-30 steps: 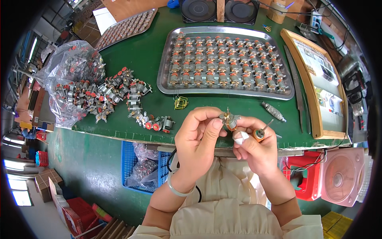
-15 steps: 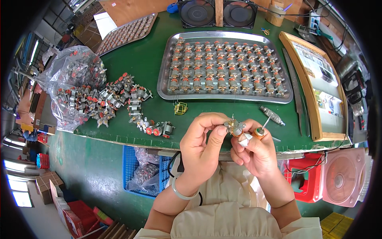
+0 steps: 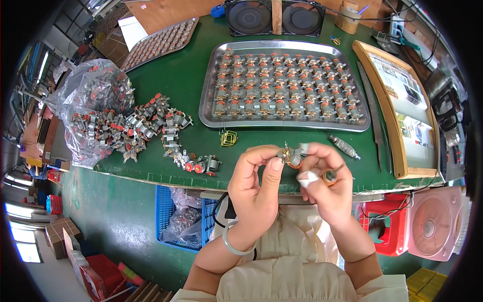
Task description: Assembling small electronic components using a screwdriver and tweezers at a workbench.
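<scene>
Pinched between the thumb and fingers of my left hand is a small metal component with protruding tabs and an orange-red disc. My right hand is beside it, its fingertips blurred at the component's right side. An orange-handled tool lies in the right hand's curled grip; its shaft does not show clearly now. White wrapping covers one right-hand digit. Beyond my hands, a metal tray holds rows of similar components. A small yellow wire frame sits left of my hands, a grey metal cylindrical tool to their right.
Loose components spill from a clear plastic bag at the left. Another filled tray stands at the back left, near two black fans. A long dark file and a wooden frame line the right side.
My right hand has turned, and the tool's thin shaft that pointed up to the right no longer shows. Its fingertips moved up beside the component, which shifted slightly left.
</scene>
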